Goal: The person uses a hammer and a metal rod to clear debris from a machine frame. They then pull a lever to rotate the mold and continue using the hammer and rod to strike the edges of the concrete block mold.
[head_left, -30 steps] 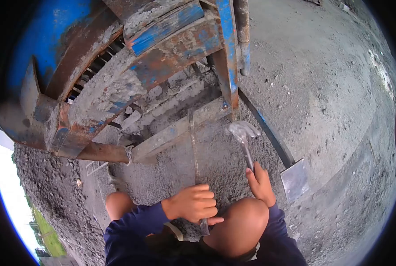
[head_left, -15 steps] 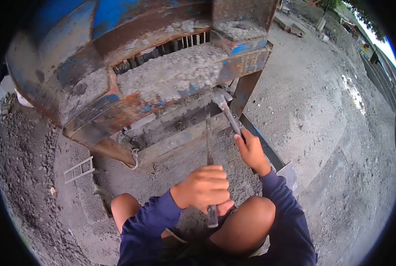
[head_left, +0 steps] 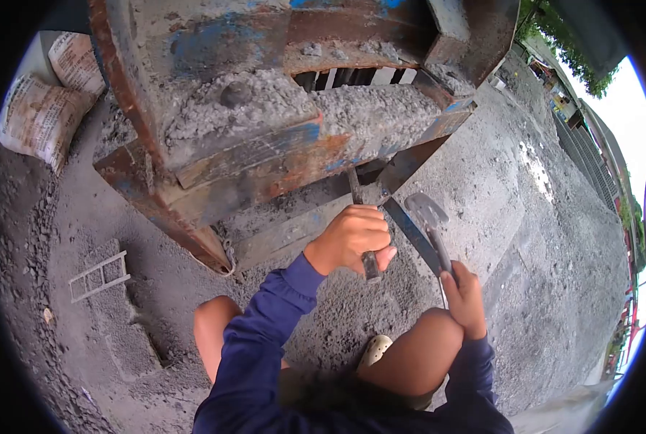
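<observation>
My left hand [head_left: 348, 240] is closed around a long steel chisel [head_left: 356, 189]. The chisel's upper end reaches the lower side of a rusty, blue-painted steel machine frame [head_left: 265, 189]; its exact contact point is hidden. Below my fist, the chisel's butt end sticks out. In my right hand [head_left: 464, 298] I grip a hammer [head_left: 436, 242] by its handle, with its slightly blurred head raised to the right of the chisel and apart from it. Grey, crumbly concrete [head_left: 243, 105] is caked over the machine's ledges around a slotted opening.
Full sacks [head_left: 44, 119] stand at the far left. A small ladder-like metal frame [head_left: 100, 276] lies on the gritty ground at left. The machine's slanting steel leg [head_left: 182, 228] comes down beside it. A flat dark bar [head_left: 413, 235] lies near the hammer.
My left hand has moved up with the chisel, its upper end now under the frame. The hammer has swung right and lower, away from the chisel. The view has shifted, showing the sacks.
</observation>
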The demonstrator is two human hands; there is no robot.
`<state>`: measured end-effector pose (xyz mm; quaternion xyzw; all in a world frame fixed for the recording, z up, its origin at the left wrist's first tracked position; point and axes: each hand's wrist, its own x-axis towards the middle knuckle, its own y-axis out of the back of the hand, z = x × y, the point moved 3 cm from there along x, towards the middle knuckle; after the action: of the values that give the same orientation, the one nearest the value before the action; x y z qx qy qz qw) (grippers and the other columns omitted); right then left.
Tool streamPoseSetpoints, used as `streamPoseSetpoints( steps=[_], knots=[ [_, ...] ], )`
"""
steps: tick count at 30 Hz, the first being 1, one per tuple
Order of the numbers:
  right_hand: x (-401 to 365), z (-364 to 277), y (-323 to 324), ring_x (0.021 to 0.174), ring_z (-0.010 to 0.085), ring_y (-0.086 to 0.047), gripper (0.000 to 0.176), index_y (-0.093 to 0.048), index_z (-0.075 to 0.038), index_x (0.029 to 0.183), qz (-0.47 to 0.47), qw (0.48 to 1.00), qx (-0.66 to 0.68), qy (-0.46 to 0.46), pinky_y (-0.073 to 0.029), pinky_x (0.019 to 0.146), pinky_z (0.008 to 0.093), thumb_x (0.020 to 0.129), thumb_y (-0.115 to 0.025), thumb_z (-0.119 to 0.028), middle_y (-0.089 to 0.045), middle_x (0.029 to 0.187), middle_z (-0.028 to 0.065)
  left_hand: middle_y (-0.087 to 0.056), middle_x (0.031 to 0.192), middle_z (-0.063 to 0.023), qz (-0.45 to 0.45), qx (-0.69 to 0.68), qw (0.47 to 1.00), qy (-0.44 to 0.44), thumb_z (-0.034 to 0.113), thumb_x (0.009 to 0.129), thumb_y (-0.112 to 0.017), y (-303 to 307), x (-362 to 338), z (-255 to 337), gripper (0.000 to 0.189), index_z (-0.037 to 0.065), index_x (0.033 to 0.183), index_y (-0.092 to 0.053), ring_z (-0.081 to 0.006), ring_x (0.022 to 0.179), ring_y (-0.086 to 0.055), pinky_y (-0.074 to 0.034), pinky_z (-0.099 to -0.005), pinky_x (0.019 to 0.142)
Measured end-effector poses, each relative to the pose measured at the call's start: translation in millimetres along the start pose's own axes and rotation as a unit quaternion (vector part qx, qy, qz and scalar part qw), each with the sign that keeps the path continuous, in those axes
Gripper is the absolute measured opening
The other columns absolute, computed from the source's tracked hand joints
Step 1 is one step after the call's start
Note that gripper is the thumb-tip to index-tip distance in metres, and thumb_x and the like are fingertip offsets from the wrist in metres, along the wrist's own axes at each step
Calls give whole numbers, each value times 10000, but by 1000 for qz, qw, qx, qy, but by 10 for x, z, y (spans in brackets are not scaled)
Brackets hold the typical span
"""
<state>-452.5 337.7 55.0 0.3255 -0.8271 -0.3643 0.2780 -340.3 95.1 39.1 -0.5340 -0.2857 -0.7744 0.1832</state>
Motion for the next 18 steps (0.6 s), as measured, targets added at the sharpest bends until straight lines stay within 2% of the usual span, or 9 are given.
streamPoseSetpoints(
  steps=[1,4,8,14,18],
  knots=[
    [-18,-6,84,516,287,-540,213,-579,38,988,-34,999,-30,-22,-415,523,360,875,-608,-141,-536,621,187,-346,539,-55,1,-3,1000,5,17,598,-661,40,25,5,279,69,533,-395,-241,482,-385,-328,-358,476],
    [-52,-182,174,536,316,-575,214,-587,33,999,-25,998,-58,-10,-432,533,361,867,-616,-132,-549,631,197,-340,543,-53,6,-40,999,10,14,597,-660,127,28,27,283,71,535,-390,-239,490,-387,-331,-359,482],
    [-70,-219,167,551,339,-593,217,-590,35,1000,-47,996,-65,-41,-440,534,365,862,-623,-129,-562,633,202,-307,542,-57,13,-66,998,-18,52,666,-586,213,13,30,262,46,526,-365,-237,465,-332,-273,-352,447],
    [-59,-374,42,570,324,-591,224,-592,42,1027,-53,996,-71,-30,-439,554,363,874,-620,-119,-578,669,208,-310,529,-70,63,-86,994,-9,51,757,-535,391,17,-20,289,22,544,-343,-240,436,-323,-263,-351,437],
    [-160,-586,92,536,226,-560,229,-587,33,1026,6,999,-50,10,-415,531,324,877,-613,-139,-546,627,146,-303,529,-75,76,-69,995,0,79,818,-528,376,127,-16,333,9,558,-331,-225,440,-323,-252,-340,437]
  ],
)
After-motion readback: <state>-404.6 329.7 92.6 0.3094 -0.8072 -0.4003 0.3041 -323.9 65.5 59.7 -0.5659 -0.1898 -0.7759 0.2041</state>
